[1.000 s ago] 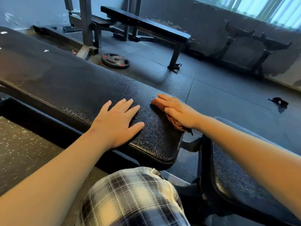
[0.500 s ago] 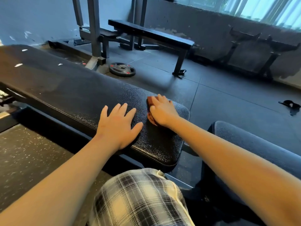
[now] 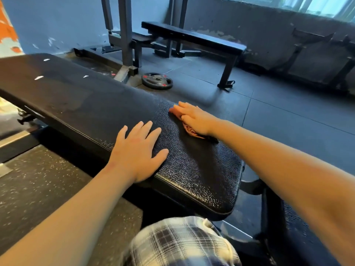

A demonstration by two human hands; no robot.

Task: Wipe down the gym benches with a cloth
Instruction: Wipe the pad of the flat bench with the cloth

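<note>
A long black textured bench pad runs from the far left to its near end in front of me. My left hand lies flat on the pad near its front edge, fingers spread. My right hand presses flat on a reddish-brown cloth on the far side of the pad. Most of the cloth is hidden under the palm; a dark corner sticks out by the wrist.
A second black pad sits at the lower right. Another flat bench stands behind, beside a steel rack. A weight plate lies on the floor. My plaid-clad knee is at the bottom.
My right hand has slid the cloth away from the pad's near end, toward the left along its far side. My left hand stays flat in place. The view has shifted.
</note>
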